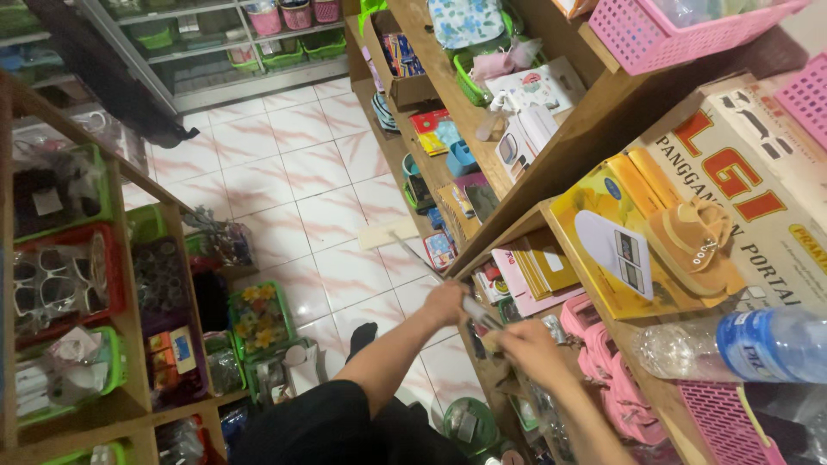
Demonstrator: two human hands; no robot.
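Long thin rod (413, 251), pale and grey, is running diagonally from near the white floor tiles (284, 172) down toward the person's hands, in front of the lower wooden shelf (517, 226) on the right. Left hand (445, 303) is gripping the rod's lower part, fingers curling round it, knuckles facing up; the forearm is extending forward from a dark short sleeve, elbow bent low. Right hand (527, 346) is sitting just beside the left, slightly lower and nearer the shelf edge, fingers bunching round the rod's near end; the exact contact is blurred, so whether it is pinching the rod or a small item at its tip cannot be told. Right forearm is angling up from the bottom of the frame, wrist straight.

Surroundings: a yellow box showing a kitchen scale (613, 250) is standing on the shelf above the hands, a tan sandal (698, 245) lying against it. A clear plastic bottle with a blue label (741, 346) is lying on its side to the right. Pink baskets (603, 344) are sitting just beyond the right hand.
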